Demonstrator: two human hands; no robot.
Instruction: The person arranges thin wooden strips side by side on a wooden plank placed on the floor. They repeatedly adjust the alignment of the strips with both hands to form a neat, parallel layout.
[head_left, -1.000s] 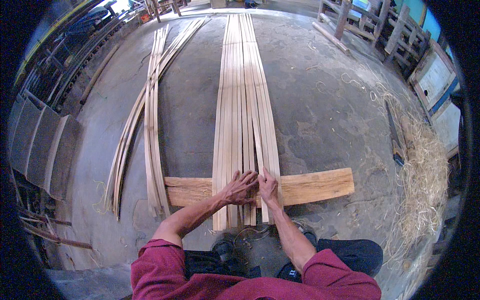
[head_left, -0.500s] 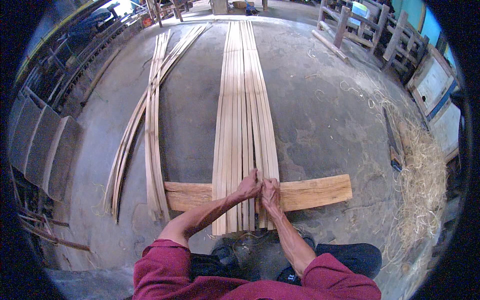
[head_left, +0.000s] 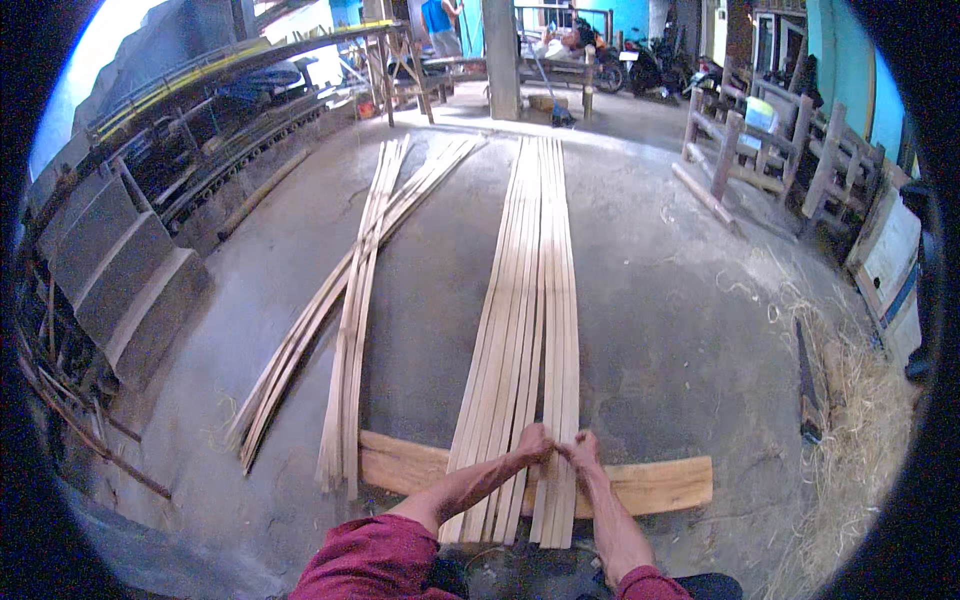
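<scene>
Long pale bamboo strips (head_left: 508,330) lie side by side on the floor in front of me, with a narrow gap running between two groups. Their near ends rest across a flat wooden plank (head_left: 660,485). Over the gap my left hand (head_left: 536,443) is closed in a fist. Right beside it, above the right group of strips, my right hand (head_left: 584,452) is also closed, thumb toward the left hand. Whatever the fingers pinch is too small to make out.
Two more strip bundles cross on the left, one straighter (head_left: 360,290) and one slanting (head_left: 300,365). A saw (head_left: 808,390) and a heap of shavings (head_left: 862,440) lie at right. Concrete steps (head_left: 150,300) stand at left; a post (head_left: 502,70), a person (head_left: 440,25) and motorcycles (head_left: 655,65) are far off.
My view has tilted up, so the strips and hands sit lower and the far area shows. My left hand has curled into a fist; both hands remain close together over the strips.
</scene>
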